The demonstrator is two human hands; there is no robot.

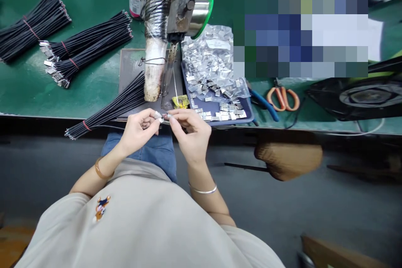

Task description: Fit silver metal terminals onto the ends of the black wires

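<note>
My left hand (140, 130) is closed in a pinch at the table's front edge, with white covers on its fingertips. Between the fingers shows the dark end of a black cable (163, 116) with a bit of reddish wire. My right hand (192, 132) meets it from the other side, thumb and index finger pinched together; what they grip is too small to make out. Just beyond the hands hangs a soldering iron (169, 71) on a metal arm. A bundle of black cables (116, 100) lies left, tied with a red band. Small metal connectors (230, 111) sit in the blue tray (216, 123) on the right.
More tied cable bundles (91, 44) lie at the left. A wrapped duct hose (155, 29) and a solder spool (199, 14) hang overhead. Blue-handled pliers (266, 104), orange-handled scissors (282, 98) and a black fan (354, 92) are on the right. A tin can (136, 2) stands behind.
</note>
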